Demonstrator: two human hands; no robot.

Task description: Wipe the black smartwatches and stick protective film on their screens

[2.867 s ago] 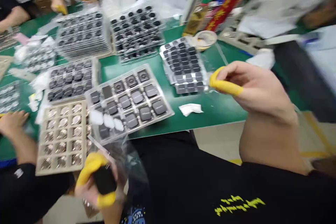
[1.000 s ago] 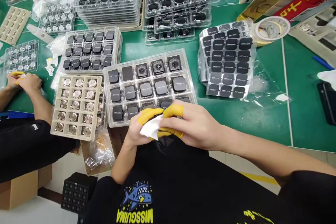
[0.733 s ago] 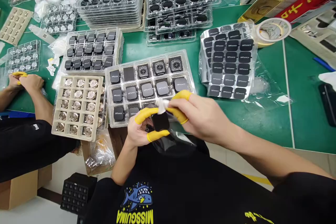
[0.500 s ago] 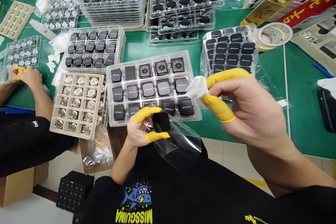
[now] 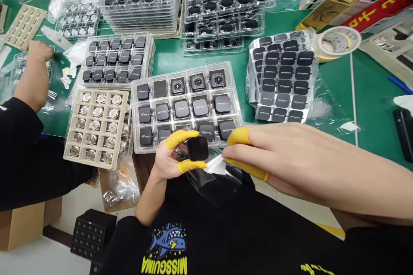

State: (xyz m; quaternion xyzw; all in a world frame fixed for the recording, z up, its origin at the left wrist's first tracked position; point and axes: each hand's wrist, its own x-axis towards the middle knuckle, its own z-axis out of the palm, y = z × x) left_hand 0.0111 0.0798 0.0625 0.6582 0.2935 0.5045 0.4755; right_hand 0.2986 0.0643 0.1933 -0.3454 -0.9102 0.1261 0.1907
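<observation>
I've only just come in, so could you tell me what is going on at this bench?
A person's left hand holds a small black square part over a clear film. The right hand pinches a white wipe beside it. In front lies a clear tray of similar parts on the green table. A co-worker's hand reaches at the left.

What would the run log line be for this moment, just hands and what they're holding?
left hand: pinching black watch face | right hand: pinching white wipe beside it | clear film: hanging under both
</observation>
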